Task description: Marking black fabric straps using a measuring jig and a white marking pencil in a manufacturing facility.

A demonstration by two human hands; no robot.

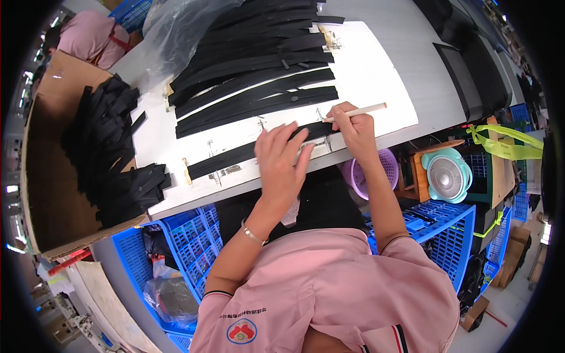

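A black fabric strip (231, 157) lies along the front of a white board (376, 76) on the table. My left hand (280, 159) rests flat across this strip with its fingers spread. In my right hand (355, 130) is a slim white marking pencil (368, 109), pinched between thumb and fingers, its tip down at the strip's right end. Several more black strips (259, 100) lie side by side beyond it, roughly parallel. Dark marks and bits of yellowish tape show on the board near the strip ends.
A cardboard box (44, 176) at the left has a heap of black strips (106, 147) spilling onto the table. Clear plastic (176, 35) lies at the back. Below the table edge are a purple basket (385, 167), a turquoise fan (447, 175) and blue crates (450, 235). Another person (94, 35) is at far left.
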